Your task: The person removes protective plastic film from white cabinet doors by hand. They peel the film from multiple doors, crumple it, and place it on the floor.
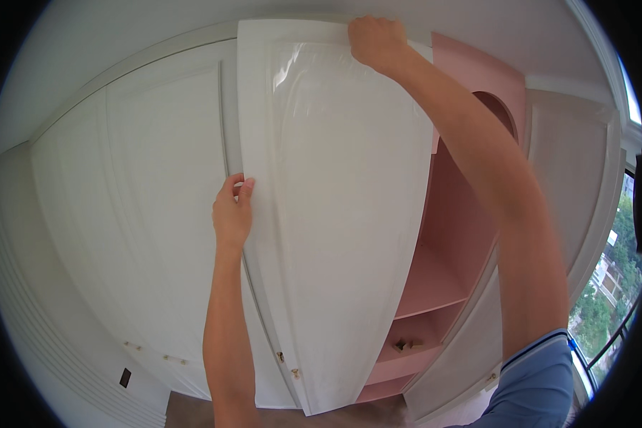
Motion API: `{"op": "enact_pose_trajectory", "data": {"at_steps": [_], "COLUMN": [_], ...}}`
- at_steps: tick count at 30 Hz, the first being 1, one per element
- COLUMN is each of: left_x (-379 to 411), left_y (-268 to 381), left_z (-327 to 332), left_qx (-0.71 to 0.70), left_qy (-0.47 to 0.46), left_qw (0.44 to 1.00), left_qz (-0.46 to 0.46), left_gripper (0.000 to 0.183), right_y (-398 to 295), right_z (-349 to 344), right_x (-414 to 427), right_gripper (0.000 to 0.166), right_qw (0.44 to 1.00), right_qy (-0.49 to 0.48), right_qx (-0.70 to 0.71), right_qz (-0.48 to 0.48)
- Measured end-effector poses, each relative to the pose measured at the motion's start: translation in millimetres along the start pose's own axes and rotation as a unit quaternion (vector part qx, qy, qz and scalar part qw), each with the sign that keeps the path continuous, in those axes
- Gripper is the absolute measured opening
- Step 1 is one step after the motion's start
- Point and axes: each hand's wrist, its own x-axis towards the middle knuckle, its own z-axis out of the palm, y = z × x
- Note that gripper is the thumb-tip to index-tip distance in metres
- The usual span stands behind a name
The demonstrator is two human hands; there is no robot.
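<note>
A tall white panelled cabinet door (342,203) stands before me, swung partly out from the wardrobe. Its front carries glossy streaks, perhaps from a clear film. High up, my right hand (377,43) grips the door's top edge with its fingers curled over. My left hand (233,206) pinches the left edge about midway up, thumb on the front face and fingertips hidden behind. Low on this door is a small gold-coloured handle (295,374). Behind its right side shows a pink cabinet interior (455,257) with shelves.
White wardrobe doors (160,187) extend to the left, with small handles (175,359) near the bottom. Small objects (408,345) lie on a pink shelf. Another white door (564,176) stands open at right, beside a window (610,289). Brown floor (348,417) shows below.
</note>
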Motion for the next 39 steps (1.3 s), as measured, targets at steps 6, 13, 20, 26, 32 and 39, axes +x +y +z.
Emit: {"op": "enact_pose_trajectory", "data": {"at_steps": [6, 13, 20, 26, 32, 39], "left_x": [1, -6, -8, -7, -2, 0], "left_y": [-3, 8, 12, 10, 8, 5], "left_z": [2, 2, -1, -2, 4, 6], "left_qx": [-0.006, -0.032, -0.031, -0.031, -0.021, -0.059], "left_qy": [0.011, 0.008, -0.013, -0.002, -0.018, -0.020], "left_qw": [1.000, 0.999, 0.999, 0.999, 1.000, 0.998], "left_qz": [0.024, 0.016, -0.002, 0.019, 0.010, -0.011], "left_gripper": [0.042, 0.040, 0.041, 0.042, 0.042, 0.042], "right_y": [-18, 23, 51, 48, 46, 40], "right_z": [13, 29, 27, 7, 21, -2], "right_x": [-55, -76, -2, 6, 10, -34], "right_gripper": [0.039, 0.049, 0.036, 0.030, 0.021, 0.030], "right_qw": [0.980, 0.917, 0.970, 0.988, 0.998, 0.991], "right_qy": [0.092, 0.179, 0.091, 0.002, 0.001, -0.038], "right_qx": [0.163, 0.355, 0.151, 0.029, -0.057, 0.094], "right_qz": [0.060, -0.021, -0.168, -0.150, -0.004, 0.085]}}
